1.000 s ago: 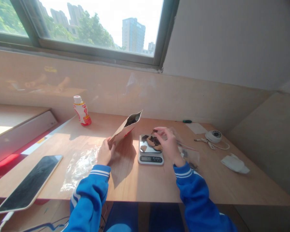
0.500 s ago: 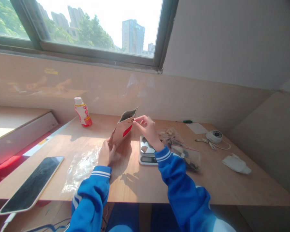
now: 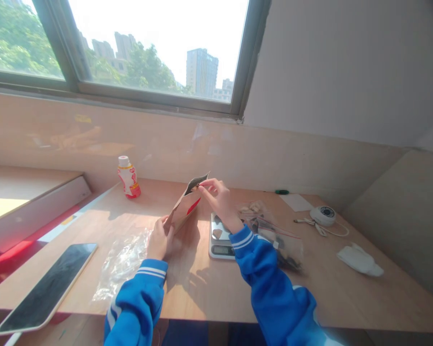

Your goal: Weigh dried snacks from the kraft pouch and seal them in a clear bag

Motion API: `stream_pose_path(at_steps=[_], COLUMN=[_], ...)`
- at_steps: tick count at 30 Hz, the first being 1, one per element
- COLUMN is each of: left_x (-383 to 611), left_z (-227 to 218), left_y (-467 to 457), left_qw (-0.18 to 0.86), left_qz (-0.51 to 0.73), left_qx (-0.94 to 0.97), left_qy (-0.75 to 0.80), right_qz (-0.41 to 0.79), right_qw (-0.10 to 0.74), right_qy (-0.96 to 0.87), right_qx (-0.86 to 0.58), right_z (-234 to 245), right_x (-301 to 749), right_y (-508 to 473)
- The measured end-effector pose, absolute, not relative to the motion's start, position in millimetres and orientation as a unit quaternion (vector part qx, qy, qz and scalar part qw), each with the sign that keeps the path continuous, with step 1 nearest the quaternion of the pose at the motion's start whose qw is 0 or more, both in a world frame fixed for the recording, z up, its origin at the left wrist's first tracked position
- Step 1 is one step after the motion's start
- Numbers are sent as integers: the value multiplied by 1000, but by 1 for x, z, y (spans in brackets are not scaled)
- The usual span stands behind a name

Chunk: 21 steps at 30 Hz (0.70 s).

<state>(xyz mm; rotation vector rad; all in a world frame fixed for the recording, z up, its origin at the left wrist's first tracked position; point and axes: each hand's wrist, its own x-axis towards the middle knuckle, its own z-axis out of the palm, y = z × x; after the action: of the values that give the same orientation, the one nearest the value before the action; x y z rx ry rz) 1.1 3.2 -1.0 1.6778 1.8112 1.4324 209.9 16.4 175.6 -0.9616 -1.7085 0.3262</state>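
Note:
My left hand (image 3: 160, 239) grips the lower part of a kraft paper pouch (image 3: 185, 209) with a red mark and a dark inner lining. The pouch stands tilted with its mouth open. My right hand (image 3: 216, 201) is at the pouch's mouth, its fingertips pinching a small dark piece (image 3: 197, 187). Below that hand sits a digital kitchen scale (image 3: 220, 245) with a few brown pieces (image 3: 217, 233) on its metal top. My right sleeve hides part of the scale. A clear zip bag (image 3: 277, 238) holding brown and dark pieces lies to the right.
A tablet (image 3: 46, 288) and a crumpled clear plastic bag (image 3: 122, 264) lie on the wooden table (image 3: 202, 298) at left. A drink bottle (image 3: 129, 178) stands at the back. A white dome device (image 3: 323, 216) with a cable, white cloth (image 3: 360, 260), paper and a green-handled tool lie at right.
My right hand has moved left from over the scale to the pouch's mouth, with the small piece still pinched. The pouch now stands lower and more upright.

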Motion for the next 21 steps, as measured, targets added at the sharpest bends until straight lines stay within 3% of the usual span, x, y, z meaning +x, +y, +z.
stream_pose_path(at_steps=[9,16,21], left_x=[-1,1,-1], left_z=[2,24,58], left_y=[4,-19,-50], left_qw=[53,-152,-217], left_qz=[548,644,597], left_qx=[582,546,596], left_qy=[599,515,491], right_qz=[108,57,73], right_qw=[512,433,484], right_qy=[-752,-789,-776], right_qx=[-401,-433,-397], right_z=[174,173,168], right_x=[208,209,226], right_y=[17,20,15])
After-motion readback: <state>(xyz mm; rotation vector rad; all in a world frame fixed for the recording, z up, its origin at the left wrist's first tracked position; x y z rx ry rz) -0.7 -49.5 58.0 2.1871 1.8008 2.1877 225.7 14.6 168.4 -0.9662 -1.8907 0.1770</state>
